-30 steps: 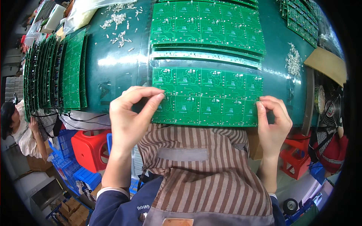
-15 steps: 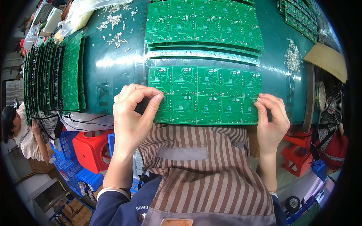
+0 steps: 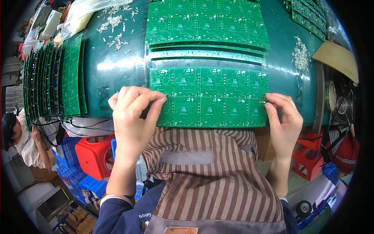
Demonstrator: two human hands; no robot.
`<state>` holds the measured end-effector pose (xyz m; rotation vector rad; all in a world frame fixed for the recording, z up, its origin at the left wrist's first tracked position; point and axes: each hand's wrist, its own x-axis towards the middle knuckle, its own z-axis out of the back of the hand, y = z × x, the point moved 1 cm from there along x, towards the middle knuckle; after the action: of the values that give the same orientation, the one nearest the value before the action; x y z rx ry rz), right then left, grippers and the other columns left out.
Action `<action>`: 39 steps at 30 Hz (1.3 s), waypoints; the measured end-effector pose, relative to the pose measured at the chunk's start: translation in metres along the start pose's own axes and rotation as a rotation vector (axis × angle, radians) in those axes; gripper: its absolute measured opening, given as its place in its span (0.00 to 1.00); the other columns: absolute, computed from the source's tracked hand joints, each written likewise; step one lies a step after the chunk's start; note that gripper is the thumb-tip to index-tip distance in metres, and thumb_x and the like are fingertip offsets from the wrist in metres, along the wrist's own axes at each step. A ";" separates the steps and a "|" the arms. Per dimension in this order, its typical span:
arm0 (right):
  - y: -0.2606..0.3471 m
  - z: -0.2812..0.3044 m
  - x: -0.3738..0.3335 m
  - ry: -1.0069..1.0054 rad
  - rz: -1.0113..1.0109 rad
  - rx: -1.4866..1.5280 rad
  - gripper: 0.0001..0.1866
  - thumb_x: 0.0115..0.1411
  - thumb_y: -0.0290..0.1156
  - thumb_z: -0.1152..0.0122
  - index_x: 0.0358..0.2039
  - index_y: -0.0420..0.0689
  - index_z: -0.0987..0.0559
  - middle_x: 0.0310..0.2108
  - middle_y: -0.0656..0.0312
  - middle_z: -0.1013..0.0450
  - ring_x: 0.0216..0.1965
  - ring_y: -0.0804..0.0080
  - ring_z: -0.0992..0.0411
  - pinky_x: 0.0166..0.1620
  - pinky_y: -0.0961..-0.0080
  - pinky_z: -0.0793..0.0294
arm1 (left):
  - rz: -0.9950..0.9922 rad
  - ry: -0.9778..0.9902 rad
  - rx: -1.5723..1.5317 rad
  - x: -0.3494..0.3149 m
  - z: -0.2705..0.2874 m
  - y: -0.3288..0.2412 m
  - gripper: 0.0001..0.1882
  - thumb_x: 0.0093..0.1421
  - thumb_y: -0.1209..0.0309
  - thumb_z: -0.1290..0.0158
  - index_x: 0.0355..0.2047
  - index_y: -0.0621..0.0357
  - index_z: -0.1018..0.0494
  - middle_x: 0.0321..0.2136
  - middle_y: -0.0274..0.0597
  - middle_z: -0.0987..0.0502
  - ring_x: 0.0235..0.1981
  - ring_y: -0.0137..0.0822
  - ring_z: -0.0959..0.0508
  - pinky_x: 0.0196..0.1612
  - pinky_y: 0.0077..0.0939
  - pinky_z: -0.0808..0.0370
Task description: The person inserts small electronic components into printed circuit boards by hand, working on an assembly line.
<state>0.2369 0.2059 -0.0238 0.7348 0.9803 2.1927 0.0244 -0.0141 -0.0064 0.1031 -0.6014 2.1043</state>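
Observation:
A green printed circuit board panel [image 3: 208, 97] lies in front of me at the near edge of the table, its face divided into several repeated sections with small silvery parts. My left hand [image 3: 134, 113] pinches its left edge between thumb and forefinger. At the right edge, my right hand [image 3: 284, 115] has thumb and forefinger tips against the board with a narrow gap between them; the other fingers curl behind. Just beyond lie more green circuit board panels [image 3: 206, 23], overlapping in a stack.
Several boards [image 3: 54, 82] stand on edge at the left. Small clear-and-silver parts are heaped at the back left [image 3: 113, 23] and at the right [image 3: 300, 56]. More boards [image 3: 307, 19] lie back right, near a tan sheet [image 3: 336, 61]. A person [image 3: 29, 140] sits at far left.
The board appears slightly further left in view, along with the surroundings. My right thumb and forefinger tips have parted a little; my left hand keeps its pinch.

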 end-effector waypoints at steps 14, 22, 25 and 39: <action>0.033 -0.017 0.033 0.445 0.413 -0.260 0.55 0.29 0.40 0.17 0.61 0.46 0.30 0.65 0.51 0.38 0.66 0.51 0.41 0.66 0.53 0.45 | -0.051 0.014 0.052 0.002 0.005 -0.005 0.05 0.51 0.76 0.34 0.29 0.53 0.18 0.28 0.31 0.20 0.32 0.32 0.23 0.45 0.30 0.37; 0.040 -0.028 0.048 0.570 0.467 -0.318 0.59 0.22 0.46 0.17 0.60 0.44 0.32 0.56 0.52 0.33 0.59 0.50 0.36 0.64 0.53 0.44 | -0.010 0.018 -0.071 -0.003 0.006 0.003 0.11 0.49 0.76 0.32 0.34 0.52 0.15 0.29 0.30 0.18 0.33 0.29 0.21 0.44 0.29 0.37; 0.045 -0.025 0.058 0.597 0.490 -0.247 0.59 0.21 0.38 0.16 0.60 0.46 0.33 0.56 0.53 0.33 0.60 0.51 0.37 0.64 0.54 0.43 | 0.092 -0.064 -0.090 -0.004 0.020 0.019 0.11 0.50 0.76 0.33 0.36 0.53 0.16 0.30 0.32 0.17 0.34 0.31 0.20 0.45 0.29 0.33; 0.032 -0.040 0.182 0.321 0.716 -0.356 0.50 0.35 0.42 0.18 0.60 0.51 0.32 0.55 0.53 0.30 0.61 0.50 0.38 0.66 0.58 0.42 | 0.606 -0.158 0.592 -0.038 0.052 0.151 0.35 0.64 0.54 0.42 0.63 0.65 0.35 0.64 0.62 0.34 0.66 0.55 0.35 0.66 0.42 0.38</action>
<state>0.0806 0.3023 0.0214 0.6315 0.4628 3.0766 -0.0824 -0.1361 -0.0290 0.4725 -0.0699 2.8320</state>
